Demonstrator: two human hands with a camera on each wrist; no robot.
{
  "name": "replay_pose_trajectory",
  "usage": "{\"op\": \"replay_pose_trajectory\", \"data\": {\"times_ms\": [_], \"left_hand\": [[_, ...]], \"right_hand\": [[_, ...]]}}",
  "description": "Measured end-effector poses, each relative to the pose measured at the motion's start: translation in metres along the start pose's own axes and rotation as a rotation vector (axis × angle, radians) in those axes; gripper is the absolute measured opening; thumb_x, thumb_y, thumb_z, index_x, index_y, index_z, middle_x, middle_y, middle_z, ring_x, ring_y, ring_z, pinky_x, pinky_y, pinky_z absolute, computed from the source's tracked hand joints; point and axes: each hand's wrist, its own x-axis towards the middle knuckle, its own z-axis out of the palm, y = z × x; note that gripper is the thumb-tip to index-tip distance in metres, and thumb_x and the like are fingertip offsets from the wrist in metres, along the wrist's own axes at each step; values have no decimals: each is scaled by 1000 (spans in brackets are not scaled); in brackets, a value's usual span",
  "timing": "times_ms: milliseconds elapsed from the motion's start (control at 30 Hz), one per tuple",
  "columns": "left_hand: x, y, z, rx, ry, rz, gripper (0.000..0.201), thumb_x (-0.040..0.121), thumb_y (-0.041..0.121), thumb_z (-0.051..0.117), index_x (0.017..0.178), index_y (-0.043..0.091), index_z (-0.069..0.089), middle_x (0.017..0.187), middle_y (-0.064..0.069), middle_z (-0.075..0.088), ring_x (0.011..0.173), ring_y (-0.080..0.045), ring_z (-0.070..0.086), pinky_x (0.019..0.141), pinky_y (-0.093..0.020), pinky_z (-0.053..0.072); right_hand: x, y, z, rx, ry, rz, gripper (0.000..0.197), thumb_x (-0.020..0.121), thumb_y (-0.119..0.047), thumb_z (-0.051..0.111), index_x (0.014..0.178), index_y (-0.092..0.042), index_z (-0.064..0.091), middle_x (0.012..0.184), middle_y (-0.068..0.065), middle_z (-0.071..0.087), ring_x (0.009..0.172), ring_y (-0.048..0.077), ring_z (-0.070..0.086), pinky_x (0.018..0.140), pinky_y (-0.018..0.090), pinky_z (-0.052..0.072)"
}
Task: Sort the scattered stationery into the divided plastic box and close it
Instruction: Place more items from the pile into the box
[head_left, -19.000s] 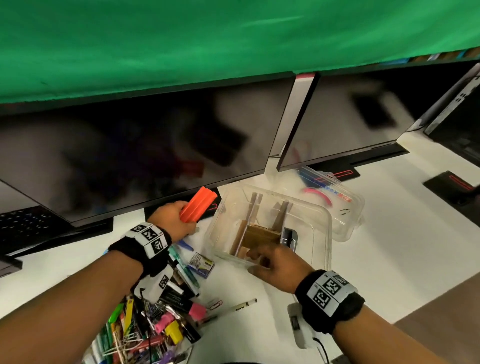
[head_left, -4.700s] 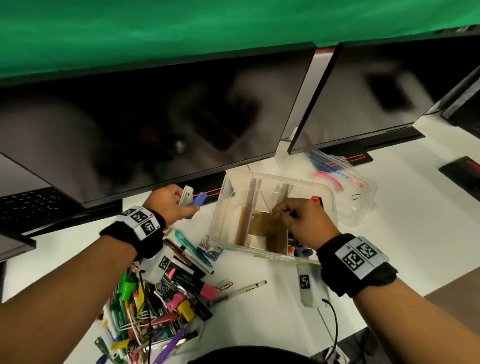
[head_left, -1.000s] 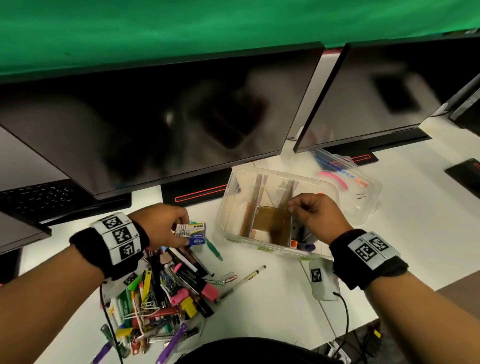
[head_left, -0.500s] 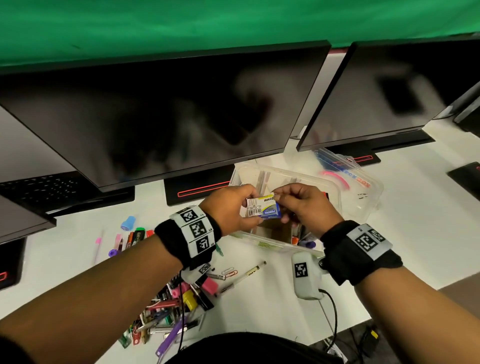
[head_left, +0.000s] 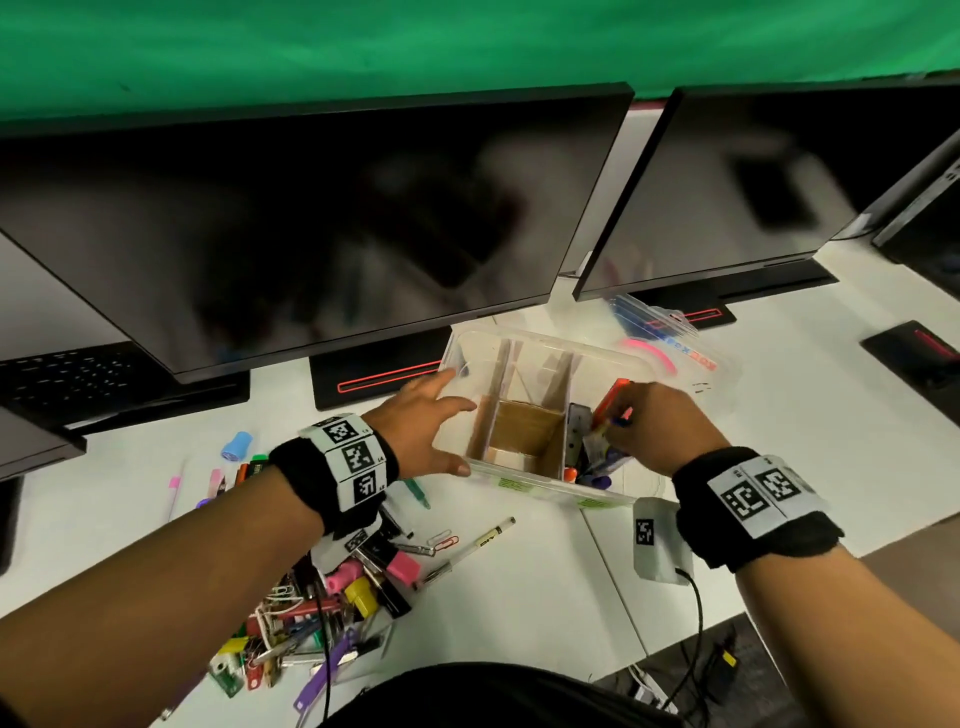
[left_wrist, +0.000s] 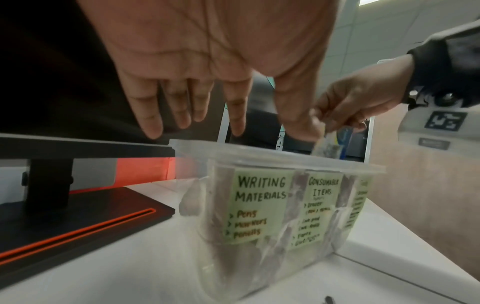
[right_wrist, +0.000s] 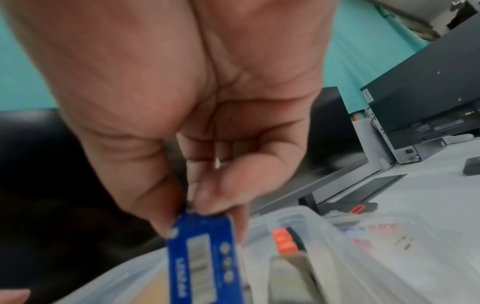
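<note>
The clear divided box (head_left: 524, 480) stands open on the white desk, with cardboard dividers and green labels (left_wrist: 259, 205) on its front wall. My left hand (head_left: 441, 421) lies spread against the box's left end, fingers straight and holding nothing; the left wrist view shows those fingers (left_wrist: 235, 119) just over the rim. My right hand (head_left: 613, 428) pinches a small blue staple box (right_wrist: 205, 253) by its top edge, over the right compartment. Pens and an orange tool (head_left: 610, 397) stand in that compartment. The middle and left compartments look bare.
A heap of scattered stationery (head_left: 322, 613) lies at the lower left, with a white pen (head_left: 478, 543) and paper clips (head_left: 441, 540) nearer the box. More markers (head_left: 244, 465) lie left. The box's lid (head_left: 670, 343) rests behind right. Monitors (head_left: 322, 234) stand along the back.
Half a second ago both hands held the staple box above the box. Now my left hand has let go and moved to the box's left end; my right hand carries it down over the right compartment.
</note>
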Motion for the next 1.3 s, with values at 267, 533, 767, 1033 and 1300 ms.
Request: {"op": "replay_pose_trajectory", "data": {"times_ms": [267, 533, 767, 1033, 1300], "left_hand": [[1, -3, 7, 40, -96, 19, 31, 90, 40, 55, 115, 26, 65, 155, 1, 29, 148, -16, -2, 120, -32, 10], [0, -6, 10, -50, -76, -4, 21, 89, 35, 58, 99, 22, 71, 138, 3, 54, 148, -10, -3, 117, -32, 22], [-1, -4, 9, -54, -96, -25, 23, 90, 35, 56, 103, 21, 69, 146, -1, 45, 148, -10, -5, 116, -34, 25], [2, -4, 8, -50, -121, -30, 24, 90, 36, 55, 104, 22, 69, 146, 0, 44, 148, -10, -7, 115, -35, 25], [-8, -17, 17, -135, 62, 56, 35, 89, 32, 59, 123, 24, 58, 146, 5, 41, 145, -14, 20, 116, -27, 18]], "right_hand": [[12, -7, 35, -262, -251, 36, 26, 84, -14, 59, 108, -7, 64, 108, 12, 67, 101, 25, 63, 84, 28, 51], [17, -29, 45, -590, -475, -61, 29, 94, -11, 42, 118, -2, 58, 122, 11, 61, 114, 27, 58, 94, 31, 46], [30, -27, 48, -638, -497, -57, 26, 92, -10, 47, 111, 0, 61, 101, 8, 66, 84, 22, 51, 83, 30, 47], [32, -26, 55, -526, -564, 66, 41, 99, -19, 40, 137, -4, 40, 142, 12, 45, 132, 26, 43, 110, 29, 32], [28, -47, 37, -303, -243, 96, 18, 87, -8, 51, 103, -4, 59, 89, 9, 60, 90, 27, 63, 71, 31, 52]]}}
